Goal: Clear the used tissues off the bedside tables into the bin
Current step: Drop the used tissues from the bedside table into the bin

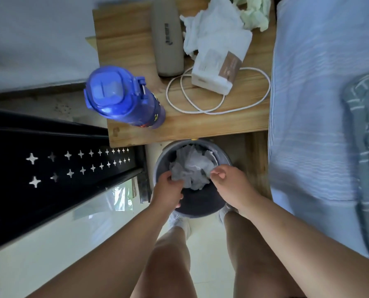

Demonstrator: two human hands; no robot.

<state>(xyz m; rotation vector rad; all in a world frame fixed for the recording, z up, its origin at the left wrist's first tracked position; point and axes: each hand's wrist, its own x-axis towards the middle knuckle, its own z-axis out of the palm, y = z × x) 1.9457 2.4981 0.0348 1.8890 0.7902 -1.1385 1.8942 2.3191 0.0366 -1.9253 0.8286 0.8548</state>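
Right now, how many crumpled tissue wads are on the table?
2: a white wad beside the gray case, a pale green wad at the far edge of the table. The frame crops that edge; more may be hidden.

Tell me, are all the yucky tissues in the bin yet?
Not yet. A white wad is already in the bin, with the left hand gripping it and the right hand beside it. On the bedside table, white tissues and green tissues still wait.

Lettering on the grey case [167,37] is too blurred.
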